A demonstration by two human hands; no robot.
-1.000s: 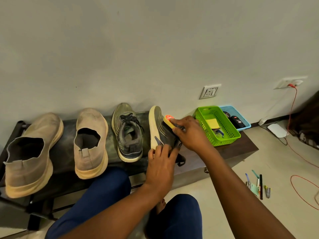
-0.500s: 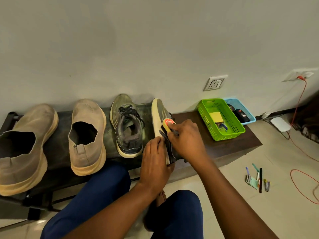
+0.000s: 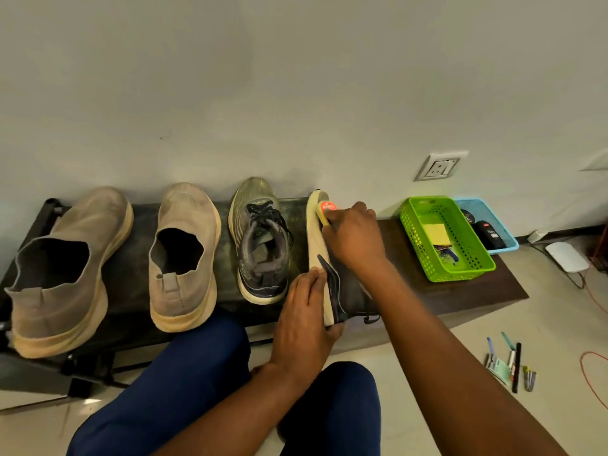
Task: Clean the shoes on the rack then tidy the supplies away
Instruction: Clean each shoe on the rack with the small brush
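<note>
Left hand (image 3: 304, 319) gripping tilted shoe (image 3: 320, 255) heel; right hand (image 3: 353, 238) clutching, apparently, polish applicator (image 3: 325, 210) at toe

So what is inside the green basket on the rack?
Inside the green basket lie a yellow pad and, nearer the front, some small dark and blue items. Its front wall hides whatever sits low behind it.

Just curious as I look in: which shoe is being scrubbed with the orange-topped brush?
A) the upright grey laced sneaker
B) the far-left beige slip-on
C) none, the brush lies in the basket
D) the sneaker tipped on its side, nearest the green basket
D: the right hand holds the brush against the tipped sneaker, which the left hand steadies.
</note>
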